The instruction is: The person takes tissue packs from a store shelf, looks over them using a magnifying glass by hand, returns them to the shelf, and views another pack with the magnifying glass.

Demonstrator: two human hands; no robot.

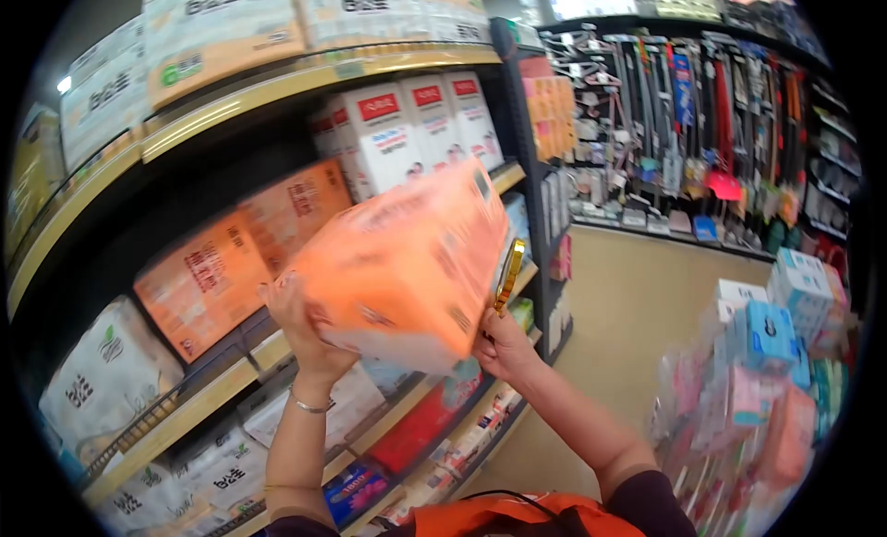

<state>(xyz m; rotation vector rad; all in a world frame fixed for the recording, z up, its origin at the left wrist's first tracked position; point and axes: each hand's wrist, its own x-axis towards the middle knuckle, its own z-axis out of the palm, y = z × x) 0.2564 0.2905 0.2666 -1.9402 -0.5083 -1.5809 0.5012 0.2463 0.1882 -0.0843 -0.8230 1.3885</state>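
Before the shelves (231,103), head view: the left hand (309,338) and right hand (506,343) clasp opposite sides of a boxy orange pack (397,260), held tilted. Its smooth, seemingly plastic wrap could slip if the right hand, with a shiny gold object (510,274) at its fingers, loosens; swinging could topple white cartons (383,135).

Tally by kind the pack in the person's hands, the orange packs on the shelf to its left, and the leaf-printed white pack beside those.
Blocky orange plastic-wrapped pack, held between the left hand and right hand: 1
Orange rectangular packs with dark red lettering, shelved: 2
White plastic-wrapped pack with a green leaf print, shelved: 1
Total: 4
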